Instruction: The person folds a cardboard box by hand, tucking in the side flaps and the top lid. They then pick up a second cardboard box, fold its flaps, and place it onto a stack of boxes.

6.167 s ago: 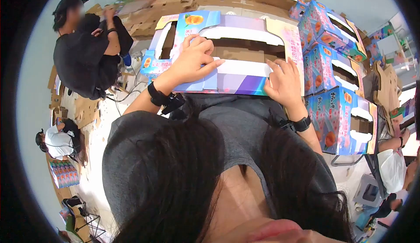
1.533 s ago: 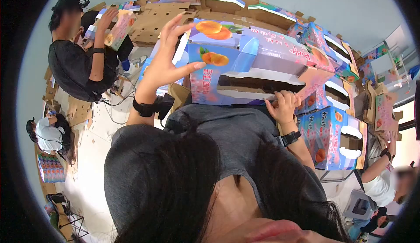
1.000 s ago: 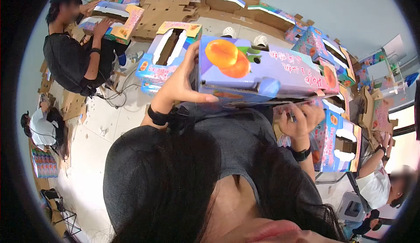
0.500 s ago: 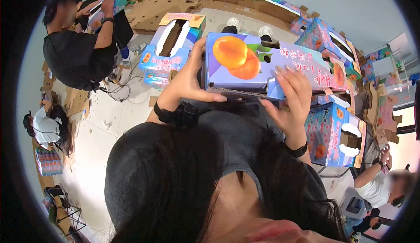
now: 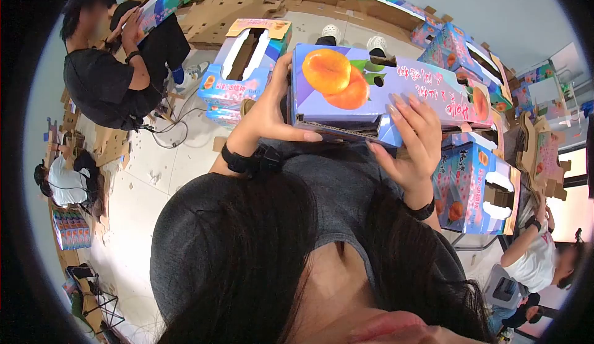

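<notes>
I hold a purple-and-blue cardboard fruit box (image 5: 371, 90) printed with peaches, lying lengthwise in front of my chest with a long printed side facing up. My left hand (image 5: 267, 114) grips its left end, thumb along the lower edge. My right hand (image 5: 411, 140) presses on the box's near edge at the right, fingers spread over the printed side. Both wrists wear black bands.
An open folded box (image 5: 238, 65) stands on the floor ahead. Several finished boxes (image 5: 473, 183) are stacked at the right. Flat cardboard sheets (image 5: 223, 10) lie along the far wall. A person in black (image 5: 105, 78) at the left holds another box; others sit at the edges.
Six seconds ago the box lay flat and open under both hands. I have lifted and turned it; my right hand moved from the underside onto the near edge. The person at left raised their box.
</notes>
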The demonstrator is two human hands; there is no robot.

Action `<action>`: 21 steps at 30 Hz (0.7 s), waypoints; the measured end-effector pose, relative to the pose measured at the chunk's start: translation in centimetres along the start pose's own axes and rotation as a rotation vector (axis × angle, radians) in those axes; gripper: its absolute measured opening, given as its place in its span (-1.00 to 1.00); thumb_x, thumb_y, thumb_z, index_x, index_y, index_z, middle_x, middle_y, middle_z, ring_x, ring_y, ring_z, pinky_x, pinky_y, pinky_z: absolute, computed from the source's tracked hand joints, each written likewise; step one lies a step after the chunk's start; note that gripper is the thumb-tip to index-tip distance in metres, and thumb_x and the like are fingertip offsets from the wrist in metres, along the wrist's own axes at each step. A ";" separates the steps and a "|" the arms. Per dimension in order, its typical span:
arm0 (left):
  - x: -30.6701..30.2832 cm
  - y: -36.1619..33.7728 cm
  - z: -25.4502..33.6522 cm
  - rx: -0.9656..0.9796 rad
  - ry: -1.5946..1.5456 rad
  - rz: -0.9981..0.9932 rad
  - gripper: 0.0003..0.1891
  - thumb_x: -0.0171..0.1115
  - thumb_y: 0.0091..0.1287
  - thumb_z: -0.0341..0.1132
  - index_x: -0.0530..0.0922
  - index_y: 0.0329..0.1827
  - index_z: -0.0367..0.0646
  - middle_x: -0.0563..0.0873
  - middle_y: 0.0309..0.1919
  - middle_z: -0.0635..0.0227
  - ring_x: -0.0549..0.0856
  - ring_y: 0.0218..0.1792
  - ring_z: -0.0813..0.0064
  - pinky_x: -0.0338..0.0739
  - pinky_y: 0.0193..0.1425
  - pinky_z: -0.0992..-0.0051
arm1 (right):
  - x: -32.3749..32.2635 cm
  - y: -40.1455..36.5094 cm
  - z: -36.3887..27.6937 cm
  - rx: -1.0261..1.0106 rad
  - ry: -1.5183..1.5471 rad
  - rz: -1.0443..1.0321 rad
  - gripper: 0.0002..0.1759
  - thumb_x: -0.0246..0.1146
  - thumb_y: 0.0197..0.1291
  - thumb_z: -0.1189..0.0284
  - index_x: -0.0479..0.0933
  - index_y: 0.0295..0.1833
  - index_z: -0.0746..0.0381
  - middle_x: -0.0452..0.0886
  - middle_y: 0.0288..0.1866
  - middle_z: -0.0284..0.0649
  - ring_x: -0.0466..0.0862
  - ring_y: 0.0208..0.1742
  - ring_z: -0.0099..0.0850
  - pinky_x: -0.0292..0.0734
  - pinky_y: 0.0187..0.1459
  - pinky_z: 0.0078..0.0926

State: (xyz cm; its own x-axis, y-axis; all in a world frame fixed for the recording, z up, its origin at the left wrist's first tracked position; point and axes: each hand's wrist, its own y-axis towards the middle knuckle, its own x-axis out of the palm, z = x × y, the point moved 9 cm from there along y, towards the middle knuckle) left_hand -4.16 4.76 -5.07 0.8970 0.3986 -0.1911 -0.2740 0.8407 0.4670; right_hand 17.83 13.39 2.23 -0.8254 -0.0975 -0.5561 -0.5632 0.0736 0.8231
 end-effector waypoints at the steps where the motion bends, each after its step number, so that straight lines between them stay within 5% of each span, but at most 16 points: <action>1: 0.0 0.0 0.0 0.001 -0.012 -0.003 0.47 0.81 -0.27 -0.09 -0.11 0.64 -0.30 0.30 0.48 -0.01 0.28 0.54 0.15 0.06 0.63 0.22 | -0.1 0.0 -0.1 -0.007 0.005 0.005 -0.42 0.61 -0.08 0.25 0.70 0.10 0.25 0.72 0.21 -0.09 0.63 0.32 -0.05 0.41 0.40 0.04; 11: 0.1 -0.2 -0.1 -0.070 -0.129 0.025 0.47 0.82 -0.29 -0.19 -0.10 0.65 -0.26 0.26 0.52 0.08 0.22 0.58 0.21 -0.02 0.66 0.26 | 0.1 -0.8 0.6 -0.064 -0.003 -0.021 -0.53 0.44 0.19 0.12 0.73 0.09 0.23 0.71 0.22 -0.07 0.62 0.33 -0.06 0.39 0.40 0.00; 17: -0.1 -0.4 -0.4 -0.046 -0.116 0.008 0.48 0.83 -0.32 -0.22 -0.10 0.66 -0.23 0.25 0.53 0.08 0.20 0.59 0.22 -0.03 0.66 0.30 | -0.5 -1.2 2.4 0.045 -0.038 0.059 -0.16 0.39 0.14 -0.21 0.60 0.31 0.23 0.64 0.34 -0.07 0.58 0.38 -0.04 0.20 0.48 0.04; 18: -0.1 -0.4 -0.2 -0.054 -0.111 0.002 0.48 0.83 -0.31 -0.22 -0.10 0.66 -0.24 0.25 0.53 0.08 0.20 0.59 0.22 -0.04 0.66 0.30 | -0.4 -1.5 3.1 0.119 -0.124 0.033 0.06 0.38 -0.01 -0.37 0.54 0.39 0.25 0.59 0.41 -0.07 0.54 0.42 -0.06 -0.01 0.56 0.08; 21: 0.1 -0.4 -0.1 -0.055 -0.121 -0.021 0.48 0.83 -0.31 -0.22 -0.11 0.65 -0.26 0.24 0.54 0.06 0.19 0.60 0.20 -0.04 0.66 0.31 | -0.8 -0.8 3.1 0.144 -0.173 0.010 0.13 0.36 -0.09 -0.45 0.54 0.39 0.22 0.56 0.45 -0.11 0.49 0.48 -0.12 -0.19 0.60 0.08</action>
State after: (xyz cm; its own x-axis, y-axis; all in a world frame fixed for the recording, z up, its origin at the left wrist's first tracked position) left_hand -4.03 4.49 -5.37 0.9372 0.3361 -0.0933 -0.2703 0.8688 0.4149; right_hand 18.81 16.47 1.65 -0.8184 0.0751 -0.5697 -0.5444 0.2161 0.8105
